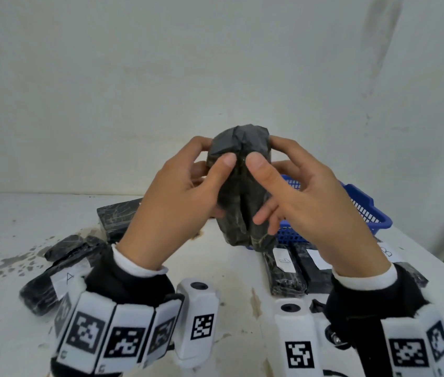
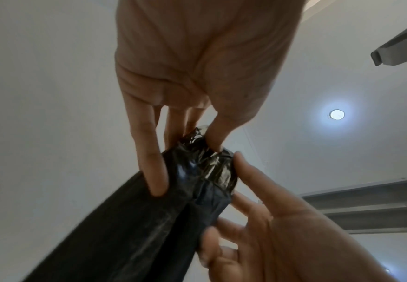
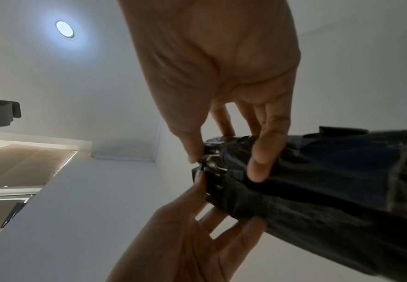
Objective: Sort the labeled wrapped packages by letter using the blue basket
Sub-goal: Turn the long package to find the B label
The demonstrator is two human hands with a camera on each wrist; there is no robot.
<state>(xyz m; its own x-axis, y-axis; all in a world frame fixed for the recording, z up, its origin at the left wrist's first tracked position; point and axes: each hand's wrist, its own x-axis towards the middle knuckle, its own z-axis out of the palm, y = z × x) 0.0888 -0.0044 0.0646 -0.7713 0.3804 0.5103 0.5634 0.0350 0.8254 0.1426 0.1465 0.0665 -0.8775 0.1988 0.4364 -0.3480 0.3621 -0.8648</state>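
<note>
A black wrapped package [image 1: 242, 191] stands upright in the air above the table, held between both hands, with a crease down its near face and no label showing. My left hand [image 1: 215, 152] grips its upper left side, thumb on the front. My right hand [image 1: 265, 151] pinches the upper right side, thumb beside the left thumb. In the left wrist view the left hand [image 2: 185, 141] pinches the crumpled top of the package [image 2: 149, 219]. The right wrist view shows the right hand [image 3: 221, 154] on the same end of the package [image 3: 318, 181]. The blue basket [image 1: 365, 208] sits behind, to the right.
On the white table [image 1: 215, 268], a package labelled A [image 1: 52, 281] and other black packages [image 1: 117, 216] lie at the left. Several labelled packages [image 1: 283, 268] lie in a row at the right, in front of the basket, one label reading B [image 1: 386, 251]. The table's right edge is close.
</note>
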